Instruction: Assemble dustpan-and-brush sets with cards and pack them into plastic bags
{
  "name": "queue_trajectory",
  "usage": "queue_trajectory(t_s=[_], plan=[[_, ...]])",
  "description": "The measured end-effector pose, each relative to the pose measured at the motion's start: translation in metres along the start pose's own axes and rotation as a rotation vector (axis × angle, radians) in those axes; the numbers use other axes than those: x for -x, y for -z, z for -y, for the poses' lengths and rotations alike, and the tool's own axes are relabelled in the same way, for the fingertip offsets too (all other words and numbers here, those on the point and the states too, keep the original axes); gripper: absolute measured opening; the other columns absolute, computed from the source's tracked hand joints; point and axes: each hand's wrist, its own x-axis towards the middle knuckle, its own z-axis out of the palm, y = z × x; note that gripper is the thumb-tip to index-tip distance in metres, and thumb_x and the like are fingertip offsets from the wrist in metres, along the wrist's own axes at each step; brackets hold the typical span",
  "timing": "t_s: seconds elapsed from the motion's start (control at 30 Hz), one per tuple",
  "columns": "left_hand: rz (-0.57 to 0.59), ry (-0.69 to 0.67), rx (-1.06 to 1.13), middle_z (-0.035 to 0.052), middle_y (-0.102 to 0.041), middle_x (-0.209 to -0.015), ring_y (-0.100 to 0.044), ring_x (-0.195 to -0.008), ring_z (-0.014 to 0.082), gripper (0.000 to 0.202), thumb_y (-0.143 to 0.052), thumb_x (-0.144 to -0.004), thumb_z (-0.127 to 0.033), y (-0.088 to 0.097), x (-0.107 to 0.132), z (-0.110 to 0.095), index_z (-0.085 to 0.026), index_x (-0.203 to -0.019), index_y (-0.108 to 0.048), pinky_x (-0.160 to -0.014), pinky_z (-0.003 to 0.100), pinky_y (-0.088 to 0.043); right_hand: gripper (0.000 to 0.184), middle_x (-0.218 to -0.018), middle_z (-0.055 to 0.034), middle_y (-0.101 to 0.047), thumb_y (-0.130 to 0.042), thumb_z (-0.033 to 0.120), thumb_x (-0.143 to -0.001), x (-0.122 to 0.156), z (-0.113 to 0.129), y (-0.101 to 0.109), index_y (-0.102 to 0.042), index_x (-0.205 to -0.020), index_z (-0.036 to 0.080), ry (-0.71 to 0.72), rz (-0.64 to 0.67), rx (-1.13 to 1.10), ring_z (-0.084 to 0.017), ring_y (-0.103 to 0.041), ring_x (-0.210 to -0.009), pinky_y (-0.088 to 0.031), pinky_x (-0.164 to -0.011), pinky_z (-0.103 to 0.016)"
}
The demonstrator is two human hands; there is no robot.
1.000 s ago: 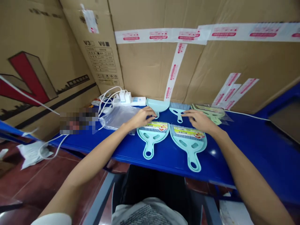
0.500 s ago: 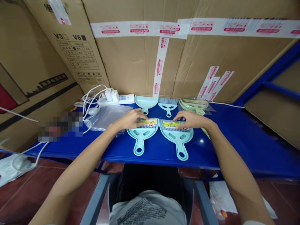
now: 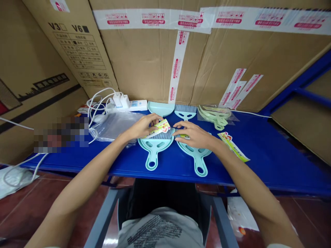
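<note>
My left hand [image 3: 143, 127] pinches a yellow-green printed label card [image 3: 162, 126], tilted above the bristles of the left hand brush [image 3: 154, 144]. That mint-green brush lies nested in a dustpan [image 3: 169, 144] of the same colour. Over a second mint brush-and-dustpan set [image 3: 198, 159] is my right hand [image 3: 192, 133], fingers spread and pointing toward the left set. Its palm and fingers cover much of that set's bristles and of another label card [image 3: 185, 136]. Whether the right fingertips touch anything, I cannot tell.
Behind are a loose dustpan [image 3: 161, 109], a brush [image 3: 185, 112] and a bagged green set [image 3: 216, 115]. A loose label card [image 3: 234, 147] lies right. Clear plastic bags [image 3: 116, 125] and a power strip [image 3: 138, 105] sit left on the blue table [image 3: 266, 155]. Cardboard [image 3: 144, 62] stands behind.
My left hand has raised one end of the left label card off the bristles. The right hand has shifted left across its set, fingers now toward the left brush. The view has moved slightly.
</note>
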Motion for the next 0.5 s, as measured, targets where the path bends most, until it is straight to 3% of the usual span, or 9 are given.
queue_trajectory(t_s=[0.13,0.23,0.33,0.5], plan=[[-0.08,0.052,0.165,0.0072,-0.072,-0.1,-0.066,-0.089,0.0179,0.033,-0.064,-0.097,-0.022,0.007,-0.001,0.0,-0.015,-0.129,-0.062,-0.08,0.032,-0.052,0.037,-0.133,-0.015,-0.068,-0.058,0.042,-0.106,-0.001,-0.006,-0.009,-0.076,-0.13,0.021,-0.005,-0.012,0.062,-0.03,-0.065,-0.12,-0.05,-0.109,-0.053],[0.001,0.083,0.259,0.0059,-0.073,-0.094,-0.067,-0.083,0.0162,0.029,-0.063,-0.099,-0.024,0.005,-0.001,-0.005,-0.015,-0.126,-0.064,-0.074,0.03,-0.052,0.04,-0.13,-0.0174,-0.069,-0.054,0.038,-0.107,-0.003,-0.007,-0.012,-0.074,-0.133,0.015,-0.003,-0.037,0.033,-0.029,-0.068,-0.118,-0.053,-0.105,-0.047],[0.088,0.073,0.275,0.0064,-0.075,-0.095,-0.068,-0.083,0.0163,0.024,-0.062,-0.1,-0.025,-0.004,-0.001,-0.01,-0.015,-0.122,-0.067,-0.072,0.029,-0.05,0.035,-0.124,-0.0155,-0.072,-0.052,0.031,-0.107,-0.007,-0.004,-0.012,-0.077,-0.128,0.018,-0.031,-0.099,-0.013,-0.028,-0.071,-0.11,-0.056,-0.099,-0.044],[0.058,0.008,0.244,0.0075,-0.073,-0.102,-0.068,-0.09,0.0169,0.009,-0.059,-0.101,-0.021,-0.017,-0.002,-0.017,-0.016,-0.097,-0.066,-0.08,0.031,-0.052,0.027,-0.112,-0.0093,-0.078,-0.057,0.024,-0.102,-0.011,0.0,-0.013,-0.08,-0.114,0.019,-0.126,-0.191,-0.237,-0.023,-0.075,-0.1,-0.058,-0.093,-0.038]])
